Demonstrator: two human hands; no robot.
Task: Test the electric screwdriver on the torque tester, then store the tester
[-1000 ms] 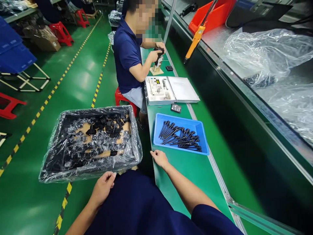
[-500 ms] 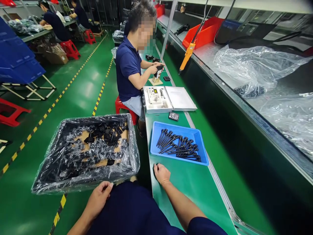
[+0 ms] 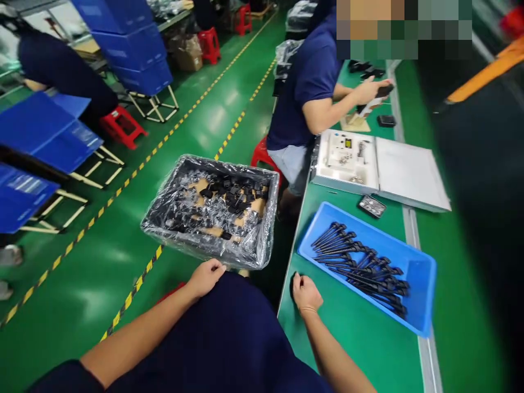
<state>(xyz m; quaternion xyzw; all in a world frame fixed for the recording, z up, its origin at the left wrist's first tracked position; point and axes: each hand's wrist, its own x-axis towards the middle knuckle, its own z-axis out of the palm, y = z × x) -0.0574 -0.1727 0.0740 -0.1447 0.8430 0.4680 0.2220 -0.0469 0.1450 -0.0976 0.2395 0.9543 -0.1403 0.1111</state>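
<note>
Both left hand [image 3: 208,277] and right hand [image 3: 307,295] were curled, lower centre, near the lined crate [image 3: 213,248] and the blue bin [image 3: 424,278] of black rods [image 3: 376,277], lower right; whether anything was gripped could not be told. Handling seemed idle; picking would require opened fingers [image 3: 297,281].

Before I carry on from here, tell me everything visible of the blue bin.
The bin is shallow, rectangular and open-topped, seemingly of blue plastic, with low walls and a plain rim. It lies flat on the green table, one corner at or over the metal rail. Many black rods with thick heads lie inside. The right hand is near, not touching it.
</note>
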